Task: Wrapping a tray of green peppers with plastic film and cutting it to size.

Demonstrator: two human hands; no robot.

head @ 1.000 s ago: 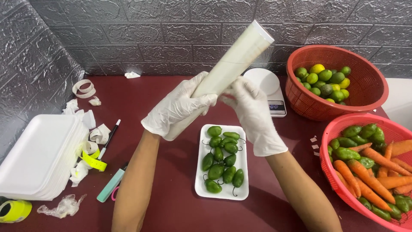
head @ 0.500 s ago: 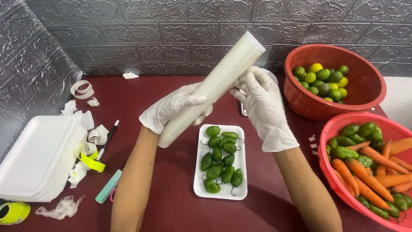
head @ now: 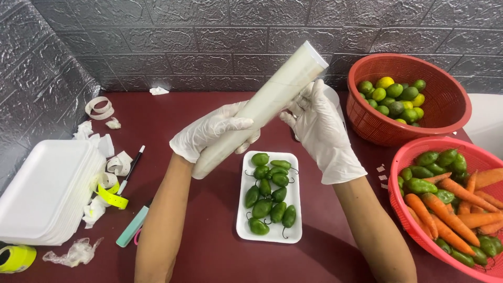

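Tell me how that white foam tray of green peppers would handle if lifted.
The foam tray looks thin, so probably light and bendy; lifted by one end it may flex. The loose green peppers, piled unwrapped, could roll off if it tilts.

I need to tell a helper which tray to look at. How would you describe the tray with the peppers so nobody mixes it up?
On the dark red table, look between the person's forearms, below the gloved hands. There lies a white rectangular foam tray holding small green peppers. Unlike the stack of trays at the left edge, it lies alone and is filled.
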